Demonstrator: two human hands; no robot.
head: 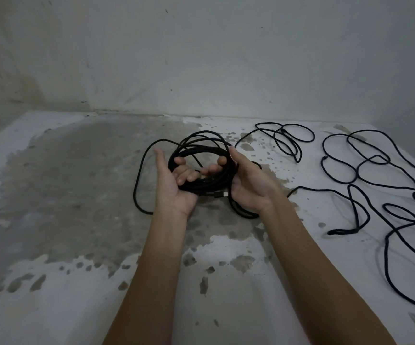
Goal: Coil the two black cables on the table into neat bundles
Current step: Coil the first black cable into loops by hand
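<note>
At counter [52,245] centre, just above the surface, the coil [209,186] of black cable is held between both hands. Left hand [174,180]: palm up, fingers curled up through the ring's middle, thumb straight along the outside; it is grasping the coil's left side. Right hand [246,185]: palm turned inward, fingers hooked into the ring from the right, also grasping the coil. Several turns are gathered, so the first bundle looks mostly formed but not neat: a stray loop [137,185] sags out to the left and touches the counter, and thin strands run from behind the right hand toward the right. Loose cable [343,231] sprawls in open loops over the right part of the counter, well apart from the hands at its far side. Cannot tell where the first cable's tail ends and the second cable begins. Judgement: roughly the first half is nearing completion; tucking in the slack and coiling the whole second cable remain. Orientation: the ring's opening faces up and toward the camera, tilted; its wider axis runs left to right, hand to hand. A plug [220,194] sits at the ring's near edge, long axis also left to right, tip toward the right hand.
</note>
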